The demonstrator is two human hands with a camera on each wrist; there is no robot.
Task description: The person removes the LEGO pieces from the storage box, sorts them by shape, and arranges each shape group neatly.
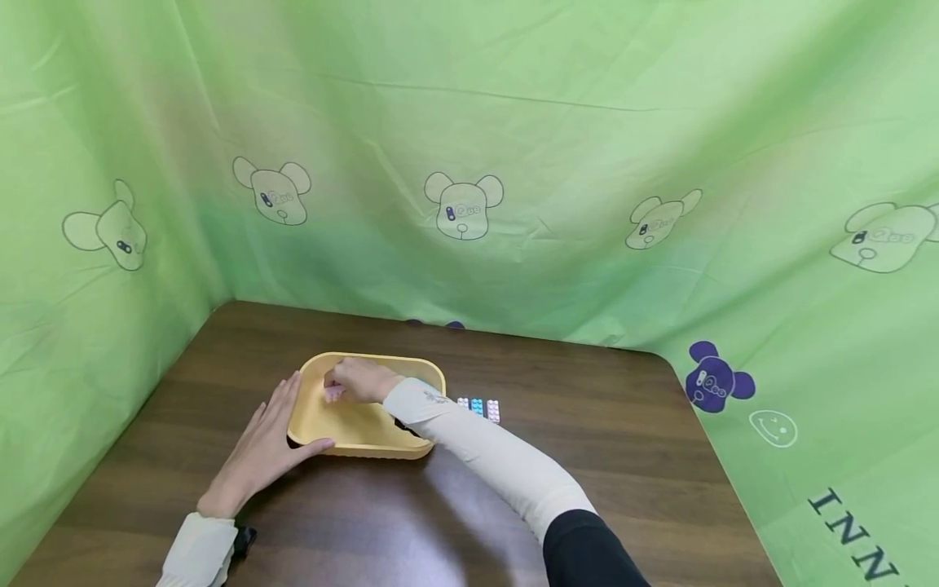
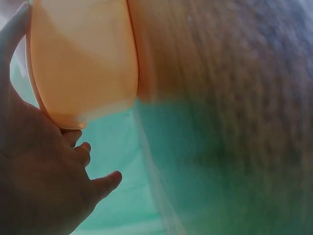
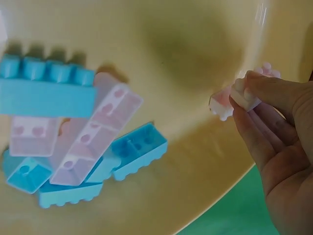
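A yellow tray [image 1: 352, 447] stands on the table, its wall also in the left wrist view. My left hand [image 1: 267, 440] rests against the tray's left end, fingers straight along the side and thumb at the front rim. Inside the tray, my right hand [image 1: 361, 381] pinches a pale pink toy building brick [image 3: 246, 95] between thumb and fingertips. Another pink brick [image 3: 221, 103] lies right beside it; whether they are joined I cannot tell. Away from that hand, in the right wrist view, lie a blue brick [image 3: 46, 95], a long pink brick [image 3: 93, 132] and several others, heaped together.
To the right of the tray, a blue brick [image 1: 477, 407] and pale pink bricks [image 1: 494, 411] stand in a row on the wooden table [image 1: 623, 456], partly behind the right sleeve. A green printed curtain [image 1: 557, 269] hangs around the table's back and sides.
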